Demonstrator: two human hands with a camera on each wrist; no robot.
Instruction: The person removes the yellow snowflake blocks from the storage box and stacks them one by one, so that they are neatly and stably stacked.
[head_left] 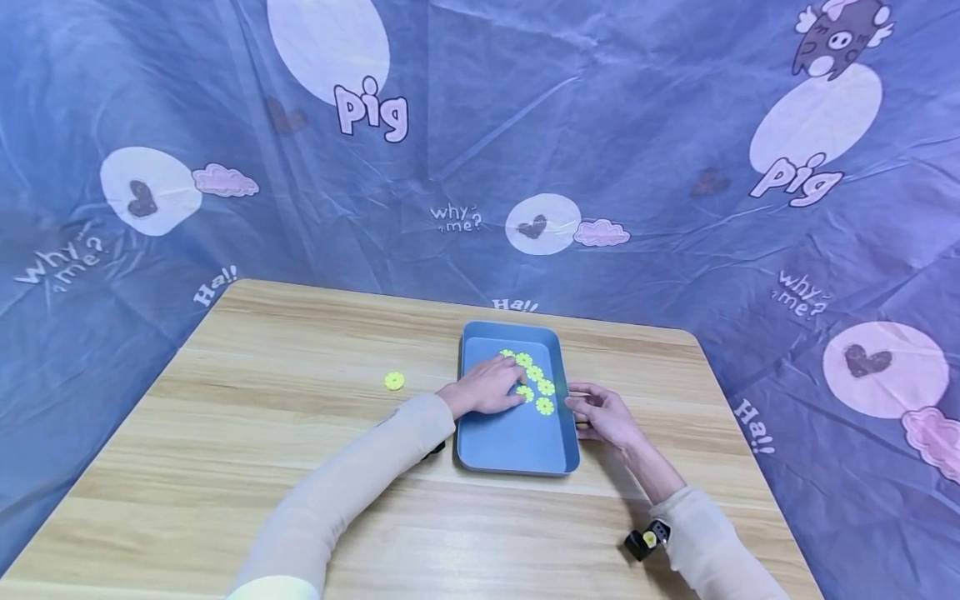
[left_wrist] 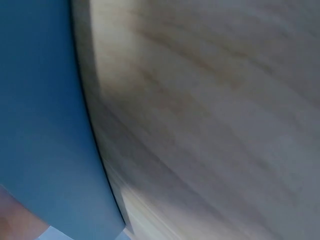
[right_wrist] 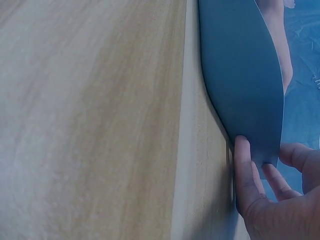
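A blue rectangular tray [head_left: 517, 454] lies on the wooden table. Several yellow flower-shaped pieces [head_left: 545, 406] are spread along its inner right half. My left hand [head_left: 491, 386] reaches over the tray's left wall, fingers and thumb spread low among these pieces and partly covering some. Its own camera shows only the tray's outer wall [left_wrist: 45, 115] beside the tabletop. At the right side, my right hand [head_left: 606, 414] rests its fingertips against the outside of the tray; the right wrist view shows the fingers [right_wrist: 243, 155] touching that wall [right_wrist: 245, 75].
One more yellow flower piece [head_left: 394, 381] lies on the table [head_left: 300, 375] left of the tray. A blue cloth [head_left: 420, 242] with printed pigs and words hangs behind and at both sides of the table. A black wrist camera [head_left: 643, 542] sits by the right sleeve.
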